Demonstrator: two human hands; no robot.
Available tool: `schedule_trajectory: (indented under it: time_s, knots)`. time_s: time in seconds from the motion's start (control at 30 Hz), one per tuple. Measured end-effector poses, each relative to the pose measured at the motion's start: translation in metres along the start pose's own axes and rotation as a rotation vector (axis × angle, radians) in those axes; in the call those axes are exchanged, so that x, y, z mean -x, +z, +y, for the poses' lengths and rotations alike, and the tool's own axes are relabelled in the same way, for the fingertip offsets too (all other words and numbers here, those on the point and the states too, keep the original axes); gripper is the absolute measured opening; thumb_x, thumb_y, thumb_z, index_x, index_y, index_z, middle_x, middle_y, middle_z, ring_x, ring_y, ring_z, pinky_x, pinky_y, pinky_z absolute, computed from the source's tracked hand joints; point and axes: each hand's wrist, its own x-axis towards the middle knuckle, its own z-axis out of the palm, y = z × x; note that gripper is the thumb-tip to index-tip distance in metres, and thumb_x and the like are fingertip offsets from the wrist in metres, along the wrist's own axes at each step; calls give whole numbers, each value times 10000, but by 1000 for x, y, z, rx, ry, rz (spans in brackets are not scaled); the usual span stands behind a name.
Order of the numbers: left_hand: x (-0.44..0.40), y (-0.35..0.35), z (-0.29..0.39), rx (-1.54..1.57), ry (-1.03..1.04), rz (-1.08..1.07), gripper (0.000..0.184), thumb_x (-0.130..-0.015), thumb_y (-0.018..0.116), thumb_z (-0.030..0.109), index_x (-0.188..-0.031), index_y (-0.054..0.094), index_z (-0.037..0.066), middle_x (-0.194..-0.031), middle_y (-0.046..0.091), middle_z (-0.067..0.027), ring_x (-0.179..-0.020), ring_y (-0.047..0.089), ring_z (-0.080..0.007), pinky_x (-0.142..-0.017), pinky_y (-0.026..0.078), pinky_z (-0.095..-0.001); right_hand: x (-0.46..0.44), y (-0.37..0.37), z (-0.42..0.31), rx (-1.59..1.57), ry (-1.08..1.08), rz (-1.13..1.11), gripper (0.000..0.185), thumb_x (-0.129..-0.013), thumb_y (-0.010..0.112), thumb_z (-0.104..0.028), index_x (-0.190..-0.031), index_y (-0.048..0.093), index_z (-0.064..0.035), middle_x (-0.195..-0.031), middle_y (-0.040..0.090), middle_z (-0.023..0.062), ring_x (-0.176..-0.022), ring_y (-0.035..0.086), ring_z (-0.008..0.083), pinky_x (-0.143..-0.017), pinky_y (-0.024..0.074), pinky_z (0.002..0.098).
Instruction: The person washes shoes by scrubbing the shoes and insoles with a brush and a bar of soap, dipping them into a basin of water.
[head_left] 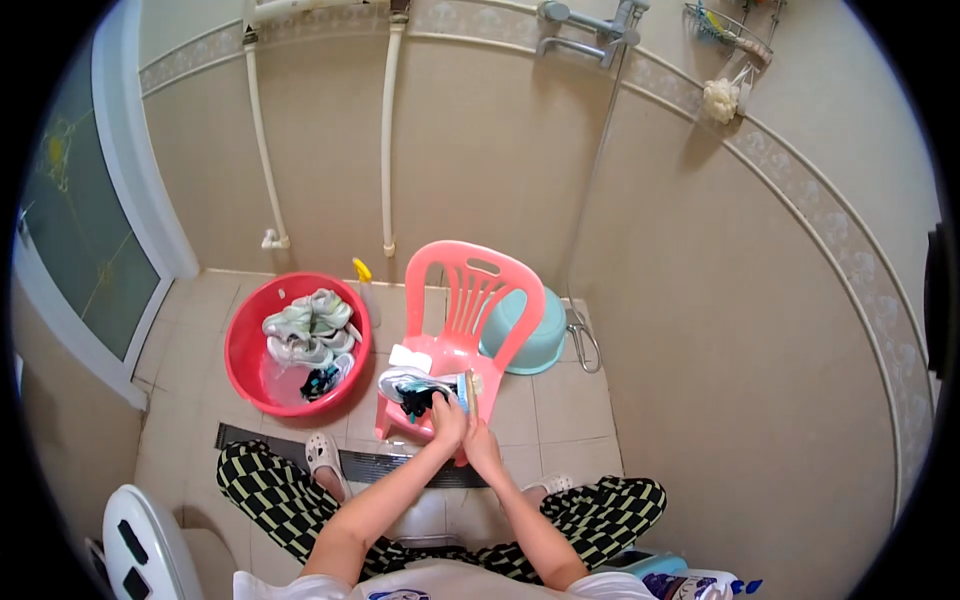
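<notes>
A white and grey sneaker (402,381) with black parts lies on its side over the seat of the pink plastic chair (455,352). My left hand (448,416) is closed on the sneaker at its black part. Close beside it, my right hand (482,450) is wrapped round the lower end of a light-blue brush (467,390), whose tan bristles face right. The brush stands against the end of the sneaker. A small white block (410,358) rests on the seat behind the sneaker.
Left of the chair, a red basin (240,355) holds several light shoes and some water. Behind it stands a spray bottle (368,295) with a yellow top. A turquoise basin (535,335) leans behind the chair. A floor drain (385,468) runs between my feet; a toilet (150,545) is lower left.
</notes>
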Motion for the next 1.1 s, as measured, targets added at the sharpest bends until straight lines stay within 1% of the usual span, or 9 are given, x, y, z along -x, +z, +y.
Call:
schedule_trajectory:
  time_s: [0.1, 0.17, 0.2, 0.27, 0.43, 0.7, 0.73, 0.8, 1.1]
  knots:
    - [-14, 16, -34, 80, 20, 9, 197, -825, 470, 143, -828, 431, -50, -772, 536, -214, -735, 539, -362, -650, 404, -424, -10, 2, -6, -53, 35, -34, 464, -901, 281, -376, -953, 497, 31, -766, 559, 314, -749, 545, 474, -675, 423, 532]
    - [-25, 26, -57, 414, -56, -136, 146, -803, 531, 113, -816, 459, -14, -799, 540, -74, -713, 514, -150, -604, 408, -298, -9, 5, -5, -96, 76, -54, 469, -901, 279, -378, -948, 501, 33, -769, 558, 317, -752, 545, 473, -677, 424, 529]
    - [-22, 23, -54, 410, -62, -138, 146, -803, 531, 113, -816, 459, -14, -799, 540, -74, -713, 514, -150, -604, 408, -298, -9, 8, -2, -66, 56, -21, 467, -901, 279, -375, -941, 502, 33, -769, 561, 313, -749, 548, 470, -675, 428, 525]
    - [-18, 19, -46, 555, -308, -164, 132, -799, 561, 120, -805, 493, 7, -771, 534, -23, -661, 501, -108, -564, 405, -259, -8, 13, 6, -37, 45, 7, 466, -901, 279, -373, -934, 503, 34, -769, 563, 309, -745, 551, 466, -673, 431, 520]
    - [-16, 15, -28, 809, -743, -73, 345, -836, 551, 311, -823, 544, -33, -735, 561, -84, -591, 529, -168, -517, 441, -329, 11, 17, 22, 18, 54, -75, 473, -897, 291, -380, -939, 499, 44, -772, 578, 287, -737, 563, 454, -689, 437, 511]
    - [-11, 31, -64, 493, -608, -27, 386, -863, 509, 315, -824, 537, -68, -782, 542, -83, -674, 524, -161, -567, 466, -332, -14, 17, 5, 218, 14, -33, 453, -902, 300, -362, -912, 482, 54, -711, 579, 273, -700, 574, 434, -633, 447, 508]
    - [-10, 32, -63, 492, -609, -28, 386, -863, 509, 315, -824, 537, -68, -782, 542, -83, -674, 524, -161, -567, 466, -332, -21, 20, 6, 215, -28, -19, 459, -900, 304, -368, -909, 477, 57, -716, 578, 277, -701, 574, 436, -632, 450, 506]
    - [-9, 35, -63, 896, -678, 37, 357, -865, 515, 293, -814, 545, -60, -787, 542, -75, -678, 514, -159, -586, 454, -315, -31, 22, 6, 214, -32, -9, 458, -899, 306, -369, -901, 479, 56, -714, 580, 275, -701, 577, 430, -629, 453, 502]
    - [-11, 34, -61, 574, -626, -75, 375, -861, 520, 312, -791, 532, -56, -813, 561, -106, -671, 522, -175, -568, 450, -333, -54, 17, -3, 277, -58, 20, 468, -899, 317, -357, -900, 522, 63, -740, 596, 243, -704, 595, 386, -644, 473, 461]
